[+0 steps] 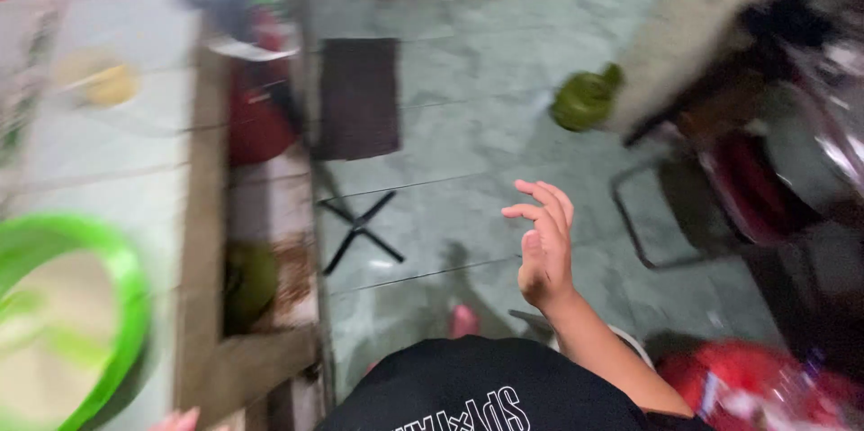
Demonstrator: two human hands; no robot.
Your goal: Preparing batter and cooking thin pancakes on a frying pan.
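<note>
Right hand (543, 246) raised in mid-air over the tiled floor (468, 125), fingers spread and loosely curled, palm empty, holding nothing. It touches no object; nearest things are a green bundle (586, 98) on the floor up ahead and a red bag (751, 386) low at the right (contents too blurred to tell). Left hand (176, 419) shows only as fingertips at the bottom edge near the tabletop (135, 170); cannot tell whether it grips anything. Judging from the pose, this looks like an in-between moment, a hand in transit, no grasp in progress. Any pick-up would first call for lowering the hand toward an object. Around: bright green basin (63, 314) on the tabletop at left, red cylinder (256, 116) beyond it, dark mat (360, 98), black cross-shaped stand (360, 231), metal chair frame (657, 215) at right. Whole frame is motion-blurred.
</note>
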